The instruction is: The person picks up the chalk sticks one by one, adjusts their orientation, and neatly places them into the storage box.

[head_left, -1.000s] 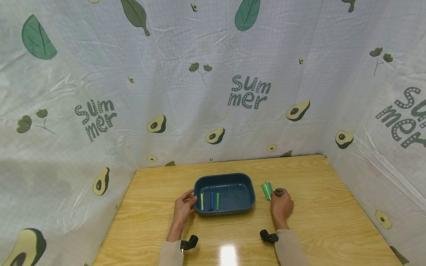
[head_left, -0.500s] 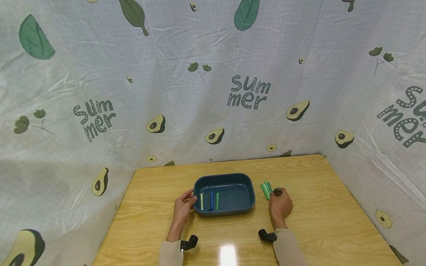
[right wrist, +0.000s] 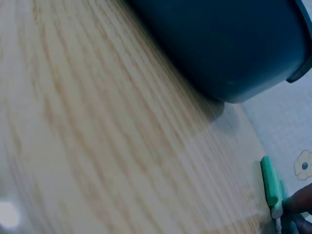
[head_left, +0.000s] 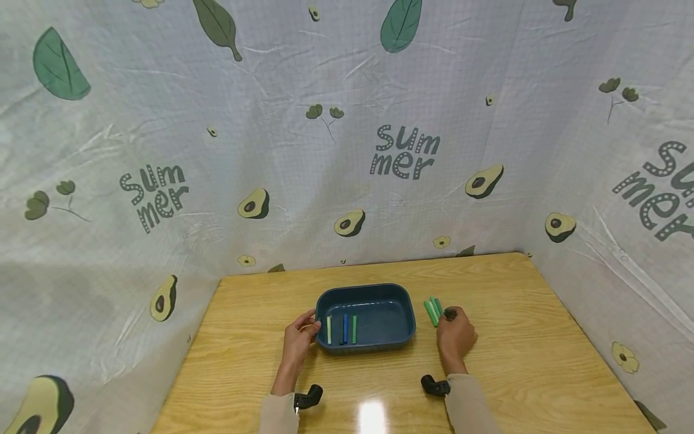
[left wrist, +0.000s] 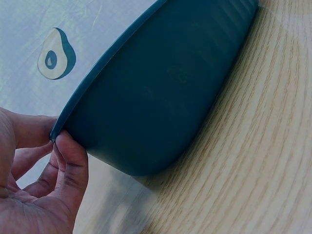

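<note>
My left hand (head_left: 297, 342) pinches the tray (head_left: 382, 325) rim; I cannot tell my right hand's (head_left: 458, 336) grip. Its nudge could scatter the green sticks (head_left: 433, 311).

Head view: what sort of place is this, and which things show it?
Probably a makeshift recording booth: a printed sheet closes in the wooden table behind and at both sides, and there are two black wrist devices.
</note>
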Motion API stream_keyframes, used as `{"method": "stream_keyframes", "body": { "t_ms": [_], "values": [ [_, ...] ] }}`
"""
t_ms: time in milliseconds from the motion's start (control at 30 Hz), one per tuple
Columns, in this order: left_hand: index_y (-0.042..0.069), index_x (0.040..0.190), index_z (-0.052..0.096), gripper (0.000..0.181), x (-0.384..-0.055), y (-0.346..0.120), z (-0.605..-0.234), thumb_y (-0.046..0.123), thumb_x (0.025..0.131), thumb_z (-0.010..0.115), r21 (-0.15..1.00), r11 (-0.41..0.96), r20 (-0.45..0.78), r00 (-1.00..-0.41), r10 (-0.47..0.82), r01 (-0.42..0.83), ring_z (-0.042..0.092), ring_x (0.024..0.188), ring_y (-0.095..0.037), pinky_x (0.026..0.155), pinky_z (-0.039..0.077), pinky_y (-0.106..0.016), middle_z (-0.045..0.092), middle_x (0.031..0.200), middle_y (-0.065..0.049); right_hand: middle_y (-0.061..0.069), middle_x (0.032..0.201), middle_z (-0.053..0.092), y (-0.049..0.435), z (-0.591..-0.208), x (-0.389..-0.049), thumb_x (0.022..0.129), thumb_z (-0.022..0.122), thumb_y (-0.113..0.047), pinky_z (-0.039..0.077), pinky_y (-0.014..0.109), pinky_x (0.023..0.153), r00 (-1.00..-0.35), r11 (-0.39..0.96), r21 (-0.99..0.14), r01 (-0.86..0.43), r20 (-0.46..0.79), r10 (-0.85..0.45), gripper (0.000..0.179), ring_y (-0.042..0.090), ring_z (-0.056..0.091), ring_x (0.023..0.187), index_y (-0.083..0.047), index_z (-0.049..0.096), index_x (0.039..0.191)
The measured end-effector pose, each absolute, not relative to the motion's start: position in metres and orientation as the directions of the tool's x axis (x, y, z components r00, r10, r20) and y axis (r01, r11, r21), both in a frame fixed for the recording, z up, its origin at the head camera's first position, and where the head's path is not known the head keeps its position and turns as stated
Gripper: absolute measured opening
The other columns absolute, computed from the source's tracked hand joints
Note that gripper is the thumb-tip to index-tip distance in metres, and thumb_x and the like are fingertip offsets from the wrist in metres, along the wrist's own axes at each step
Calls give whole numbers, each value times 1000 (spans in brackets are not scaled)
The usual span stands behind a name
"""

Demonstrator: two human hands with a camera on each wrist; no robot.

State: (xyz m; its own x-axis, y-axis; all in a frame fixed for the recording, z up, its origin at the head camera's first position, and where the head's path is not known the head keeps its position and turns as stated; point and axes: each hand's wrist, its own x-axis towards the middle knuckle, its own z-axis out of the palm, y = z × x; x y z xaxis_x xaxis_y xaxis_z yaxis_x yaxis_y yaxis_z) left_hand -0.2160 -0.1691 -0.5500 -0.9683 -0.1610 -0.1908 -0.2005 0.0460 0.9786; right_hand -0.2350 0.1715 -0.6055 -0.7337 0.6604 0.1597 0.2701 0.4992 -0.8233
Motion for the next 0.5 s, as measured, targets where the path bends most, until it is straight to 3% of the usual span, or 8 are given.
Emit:
{"method": "stream_keyframes", "body": {
  "t_ms": [233,500],
  "values": [
    [2,134,58,40,-219,-170,-562,7,94,62,982,51,-169,-968,-185,-181,58,84,-12,66,51,-23,56,106,-10,22,95,72,170,-602,-233,89,61,-10,37,56,88,-730,497,-828,262,167,663,18,43,64,87,-2,69,103],
    [-5,133,56,40,-214,-169,-550,2,94,61,985,37,-161,-974,-161,-169,58,83,-11,66,52,-26,57,105,-13,22,102,72,172,-597,-230,89,59,-9,40,55,92,-747,443,-869,220,141,649,22,40,67,93,-1,67,109]
  ]
}}
